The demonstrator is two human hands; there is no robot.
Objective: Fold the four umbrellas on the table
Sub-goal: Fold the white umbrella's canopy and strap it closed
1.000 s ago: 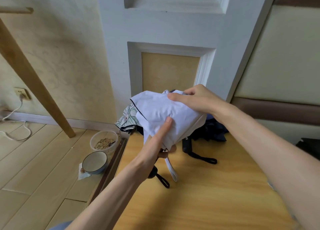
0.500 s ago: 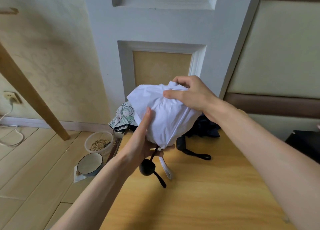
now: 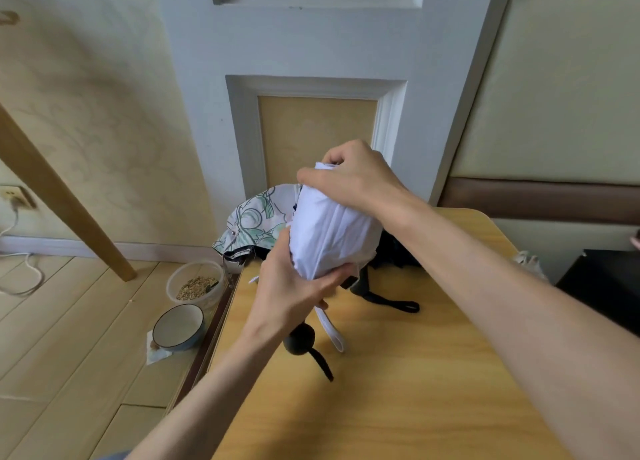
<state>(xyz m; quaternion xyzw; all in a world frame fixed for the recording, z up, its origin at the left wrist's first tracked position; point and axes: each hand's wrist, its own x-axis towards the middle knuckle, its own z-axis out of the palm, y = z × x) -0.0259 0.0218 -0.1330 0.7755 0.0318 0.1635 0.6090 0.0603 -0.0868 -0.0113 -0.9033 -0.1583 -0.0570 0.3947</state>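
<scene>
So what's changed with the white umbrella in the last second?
The white umbrella has been gathered into a tighter bundle. The right hand has curled round its top; the left hand, earlier with a finger laid straight up the cloth, now grips its lower end. The patterned umbrella and dark umbrella stay on the table behind.

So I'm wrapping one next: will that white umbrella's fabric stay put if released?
Probably not: the white umbrella creases and bunches under the right hand, so its fabric looks floppy. Its strap dangles below the left hand and would likely swing.
</scene>
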